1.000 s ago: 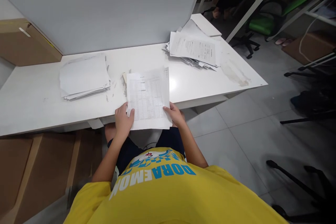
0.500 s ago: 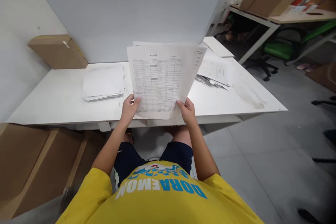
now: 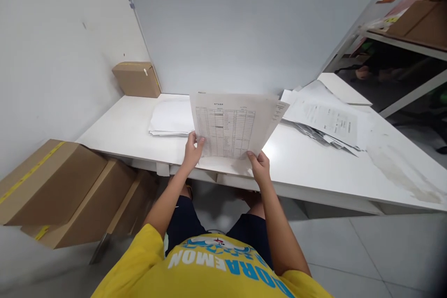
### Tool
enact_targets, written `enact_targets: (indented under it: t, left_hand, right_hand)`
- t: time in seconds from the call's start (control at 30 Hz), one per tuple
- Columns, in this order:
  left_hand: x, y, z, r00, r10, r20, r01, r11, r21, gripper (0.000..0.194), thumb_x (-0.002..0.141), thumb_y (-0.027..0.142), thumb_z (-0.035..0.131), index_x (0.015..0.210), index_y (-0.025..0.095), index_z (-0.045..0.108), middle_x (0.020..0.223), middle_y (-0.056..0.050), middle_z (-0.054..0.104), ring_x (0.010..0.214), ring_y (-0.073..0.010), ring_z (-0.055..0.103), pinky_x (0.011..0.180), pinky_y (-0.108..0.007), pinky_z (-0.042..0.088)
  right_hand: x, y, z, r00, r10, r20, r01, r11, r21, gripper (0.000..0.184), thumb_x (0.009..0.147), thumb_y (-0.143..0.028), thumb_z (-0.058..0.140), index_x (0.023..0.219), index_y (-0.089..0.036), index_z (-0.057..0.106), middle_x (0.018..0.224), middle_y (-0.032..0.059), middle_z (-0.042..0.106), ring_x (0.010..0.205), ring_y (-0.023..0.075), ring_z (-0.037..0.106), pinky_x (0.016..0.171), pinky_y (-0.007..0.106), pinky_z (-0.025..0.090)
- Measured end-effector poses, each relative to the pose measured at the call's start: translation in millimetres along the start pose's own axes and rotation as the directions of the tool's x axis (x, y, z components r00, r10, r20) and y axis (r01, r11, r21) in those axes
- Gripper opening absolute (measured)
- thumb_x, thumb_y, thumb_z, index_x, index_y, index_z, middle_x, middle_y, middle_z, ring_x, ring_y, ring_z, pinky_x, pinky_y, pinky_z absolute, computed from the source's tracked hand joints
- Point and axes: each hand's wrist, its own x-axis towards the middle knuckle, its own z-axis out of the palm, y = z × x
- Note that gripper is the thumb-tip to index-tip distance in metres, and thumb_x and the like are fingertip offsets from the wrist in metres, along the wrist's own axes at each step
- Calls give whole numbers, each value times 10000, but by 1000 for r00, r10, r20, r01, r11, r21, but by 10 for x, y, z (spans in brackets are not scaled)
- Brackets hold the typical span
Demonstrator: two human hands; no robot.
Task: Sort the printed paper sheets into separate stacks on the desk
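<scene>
Several sheets of paper stand nearly upright between my two hands, just above the front of the white desk. The front sheet bears a printed table, and other sheets fan out behind it at the right. My left hand pinches the lower left edge, thumb on the printed face. At the lower right corner my right hand grips the sheets the same way. Left of them lies a neat stack of white paper. To the right is a looser, fanned pile of printed sheets.
A whiteboard rises behind the white desk. A small cardboard box stands at the desk's back left. Larger cardboard boxes crowd the floor at my left. A dark shelf or table frame is at far right.
My view has turned left and up, showing more whiteboard and boxes. The sheets, still in both hands, now lean further back and look shorter.
</scene>
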Motion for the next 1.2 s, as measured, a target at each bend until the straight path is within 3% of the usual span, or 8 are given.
enact_targets:
  t: [0.33,0.57,0.73,0.9,1.07,1.2]
  left_hand:
    - [-20,-69,71,998,23,58,-20,999,-50,429,925,557,524,1187,223,467,1195,-111,654,1144,-231,628,981,-380,496]
    - [9,85,66,994,38,104,-26,993,-112,512,934,570,504,1304,218,523,1333,-132,622,1251,-261,591,1057,-420,474]
    - [57,150,21,995,-13,102,25,993,-119,473,900,601,538,1142,202,618,1067,-107,715,1027,-249,680,929,-398,534]
    - [63,147,40,996,-50,74,54,996,-64,355,881,561,585,934,212,625,785,-18,656,759,-178,637,736,-304,520]
    - [46,150,142,991,-44,124,54,995,-78,287,895,483,598,812,209,606,658,18,566,666,-148,576,629,-258,462]
    - [60,139,298,976,-97,194,112,992,-65,294,888,450,612,732,206,562,642,24,551,591,-126,513,548,-242,397]
  right_hand:
    - [12,69,47,984,164,-70,-161,986,36,404,675,-536,734,888,-194,710,922,75,752,904,264,663,824,419,522]
    - [33,76,40,976,197,-91,-190,979,76,386,678,-528,730,862,-190,702,879,59,744,893,251,664,825,410,524]
    - [36,-25,-43,971,236,-25,-229,961,151,406,664,-530,776,886,-194,726,953,66,763,934,266,681,882,440,531]
    - [-70,-139,-207,952,298,72,-305,944,129,451,660,-551,803,937,-199,748,1012,81,768,978,294,687,888,475,545]
    - [-249,-147,-380,938,342,59,-346,932,103,430,681,-533,802,941,-195,753,1009,83,767,945,287,693,847,465,556]
    - [-388,-127,-483,926,376,-21,-372,922,112,435,644,-530,818,900,-185,751,1006,89,767,937,288,690,826,460,559]
